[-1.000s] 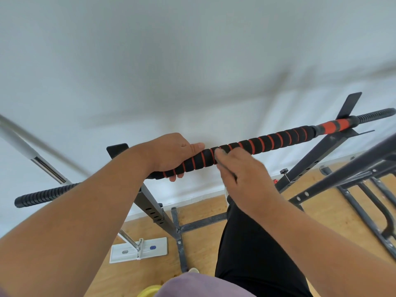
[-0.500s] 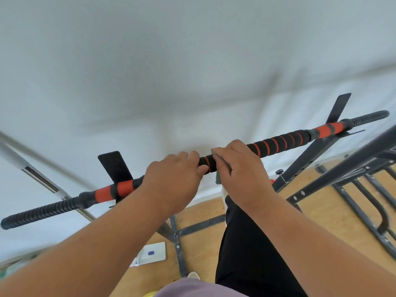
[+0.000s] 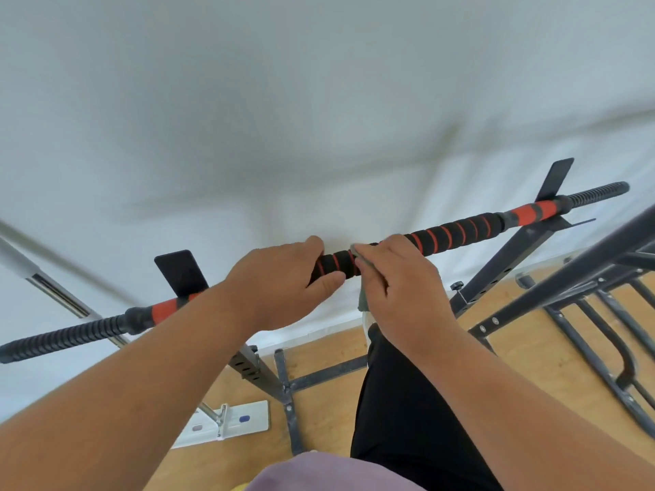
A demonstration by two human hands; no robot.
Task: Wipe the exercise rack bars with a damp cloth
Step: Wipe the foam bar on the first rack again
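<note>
Both my hands are on the top bar (image 3: 457,235), which runs left-low to right-high across the rack (image 3: 496,274), in front of the white wall (image 3: 319,101). Left hand (image 3: 280,281) grips the black-and-red foam, fingers curled over, thumb under. Right hand (image 3: 400,278) sits just beside it, fingers curled round the bar with the grey cloth (image 3: 363,299) pinched against the foam; a bit of cloth hangs below. Wood floor (image 3: 329,352) underneath.
</note>
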